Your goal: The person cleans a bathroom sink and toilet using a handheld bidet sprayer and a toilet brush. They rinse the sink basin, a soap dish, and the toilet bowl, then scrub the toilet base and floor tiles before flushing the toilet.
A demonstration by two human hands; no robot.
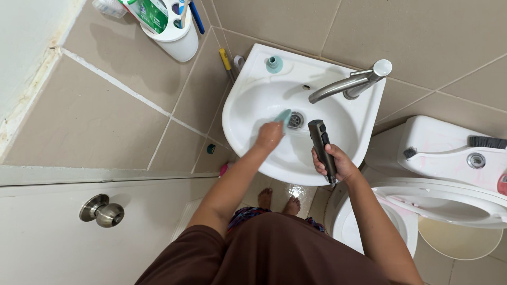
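Observation:
My left hand [269,135] is inside the white corner sink [364,119], closed around a small teal sponge [284,115] that presses on the basin just left of the drain [296,120]. My right hand [336,163] grips a dark grey hand-held sprayer [321,146] over the sink's front right rim, its head pointing toward the drain. A steel faucet [343,86] reaches over the basin from the back right. A teal cap-shaped thing [274,64] stands on the sink's back ledge.
A white toilet [449,203] with its seat down stands at the right, a black brush [487,141] on its tank. A white holder [174,31] with toothbrushes and tubes hangs on the tiled wall. A door with a round metal knob [103,210] is at the left.

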